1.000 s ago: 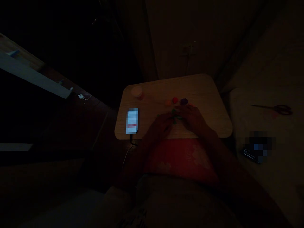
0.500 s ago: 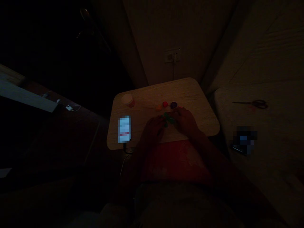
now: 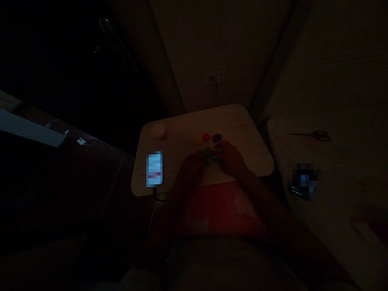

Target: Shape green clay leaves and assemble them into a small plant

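Note:
The room is very dark. My left hand (image 3: 190, 169) and my right hand (image 3: 230, 159) meet over the near middle of a small wooden table (image 3: 242, 121). Between their fingertips sits a green lump (image 3: 209, 154), and both hands are closed on it. Just beyond it lie an orange lump (image 3: 199, 139), a red lump (image 3: 206, 136) and a purple lump (image 3: 217, 137) in a row.
A lit phone (image 3: 154, 169) lies at the table's near left with a cable hanging off. A small tub (image 3: 159, 130) stands at the far left corner. To the right, on a bed, lie scissors (image 3: 315, 135) and a dark device (image 3: 303, 182). A wall socket (image 3: 215, 76) is behind the table.
The view has drifted, so the table and hands sit lower and further left in the frame. The hands stay together on the green lump.

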